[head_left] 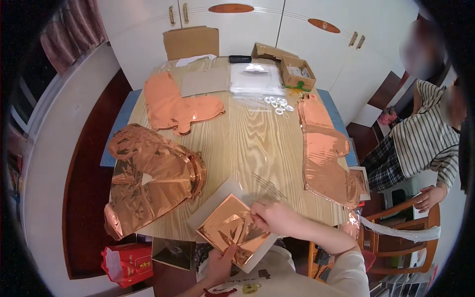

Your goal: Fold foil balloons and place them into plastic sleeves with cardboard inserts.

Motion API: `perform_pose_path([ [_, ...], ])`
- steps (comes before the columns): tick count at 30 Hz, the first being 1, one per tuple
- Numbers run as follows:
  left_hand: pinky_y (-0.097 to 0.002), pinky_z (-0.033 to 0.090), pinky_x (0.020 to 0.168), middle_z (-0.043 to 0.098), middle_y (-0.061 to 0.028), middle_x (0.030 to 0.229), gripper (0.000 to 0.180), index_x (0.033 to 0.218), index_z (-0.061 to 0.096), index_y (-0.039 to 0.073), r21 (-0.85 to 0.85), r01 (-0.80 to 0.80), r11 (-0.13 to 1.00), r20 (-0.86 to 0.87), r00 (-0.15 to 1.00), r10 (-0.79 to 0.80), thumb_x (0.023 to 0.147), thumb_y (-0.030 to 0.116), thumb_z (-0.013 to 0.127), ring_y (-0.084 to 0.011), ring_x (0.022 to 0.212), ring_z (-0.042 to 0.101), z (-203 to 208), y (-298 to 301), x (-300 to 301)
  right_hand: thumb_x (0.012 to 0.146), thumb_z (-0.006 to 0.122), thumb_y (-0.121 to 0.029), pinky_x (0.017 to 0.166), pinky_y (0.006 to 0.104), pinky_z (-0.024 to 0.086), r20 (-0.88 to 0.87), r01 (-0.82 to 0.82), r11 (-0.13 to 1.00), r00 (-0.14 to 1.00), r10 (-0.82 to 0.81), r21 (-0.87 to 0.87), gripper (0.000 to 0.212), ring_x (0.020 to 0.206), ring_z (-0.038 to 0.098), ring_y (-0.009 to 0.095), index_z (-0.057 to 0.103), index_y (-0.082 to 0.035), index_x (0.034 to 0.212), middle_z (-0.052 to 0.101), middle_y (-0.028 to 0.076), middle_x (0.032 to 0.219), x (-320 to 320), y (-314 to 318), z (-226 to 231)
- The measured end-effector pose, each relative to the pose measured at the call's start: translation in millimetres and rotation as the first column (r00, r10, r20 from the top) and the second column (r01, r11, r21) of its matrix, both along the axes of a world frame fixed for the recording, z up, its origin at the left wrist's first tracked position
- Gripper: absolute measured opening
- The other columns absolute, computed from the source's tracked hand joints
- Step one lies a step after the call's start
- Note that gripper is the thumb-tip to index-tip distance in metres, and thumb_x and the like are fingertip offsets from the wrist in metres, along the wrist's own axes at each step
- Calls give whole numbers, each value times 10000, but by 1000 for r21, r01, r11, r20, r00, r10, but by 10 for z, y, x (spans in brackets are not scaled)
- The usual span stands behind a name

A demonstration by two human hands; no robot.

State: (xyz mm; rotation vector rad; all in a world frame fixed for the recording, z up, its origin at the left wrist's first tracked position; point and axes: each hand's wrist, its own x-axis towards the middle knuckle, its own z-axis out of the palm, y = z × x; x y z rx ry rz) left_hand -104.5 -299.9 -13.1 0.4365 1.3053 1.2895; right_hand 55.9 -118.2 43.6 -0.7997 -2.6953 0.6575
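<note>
A folded, shiny copper-coloured foil balloon (225, 216) lies on a clear plastic bag (204, 212) at the near table edge, tilted like a diamond. My left hand (219, 266) grips its lower corner, thumb on top of the foil and fingers underneath. With closed fingers, my right hand (273, 216) pinches the balloon's right side; the exact part between the fingertips is hidden. To the left is a large crinkled foil balloon (148, 185). Behind it, another flat foil balloon (166, 101) is spread out. A long foil balloon (321, 148) lies along the right side.
At the back are a stack of clear plastic bags (255, 81), white ribbon rolls (277, 104), a small cardboard box (298, 74) and a grey sheet (205, 81). A red bag (131, 265) stands below left. Another person (420, 138) touches a wooden chair (401, 218) at right.
</note>
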Motion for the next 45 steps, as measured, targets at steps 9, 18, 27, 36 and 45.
perform_pose_path([
  [9,-238,462,685,661,-5,875,157,983,645,-22,63,-63,996,-57,996,66,964,125,594,-60,768,555,66,63,127,779,663,-160,546,348,518,28,143,916,986,-166,375,201,692,634,231,554,-57,912,554,73,808,-160,-202,170],
  [18,-295,502,815,639,-68,1068,220,1153,576,-36,115,-61,992,-143,987,77,961,61,534,-133,916,596,-123,59,120,713,629,-160,571,293,515,-4,141,893,988,-155,428,212,745,610,183,570,-95,905,552,37,828,-337,-396,-8],
  [27,-313,494,862,587,-89,1161,299,1261,486,-25,189,-121,974,86,991,106,978,71,489,-163,998,586,-60,113,223,719,621,-149,577,279,525,-57,156,901,988,-146,405,276,785,603,176,600,-96,989,536,28,824,-382,-532,24],
  [36,-276,532,675,637,-96,990,221,1166,534,0,-26,-88,996,56,994,89,970,101,540,-159,831,638,-307,-266,-57,704,646,-179,605,282,528,4,78,938,996,-85,339,226,791,615,189,557,-109,899,535,23,825,-276,-601,-97],
  [45,-248,439,445,648,-56,739,157,1022,605,12,-130,-146,981,-22,989,145,929,131,648,-120,537,587,-26,-174,-78,659,684,-217,643,287,530,78,13,909,996,-49,416,341,844,586,196,570,-91,954,544,44,881,-292,-680,-179],
])
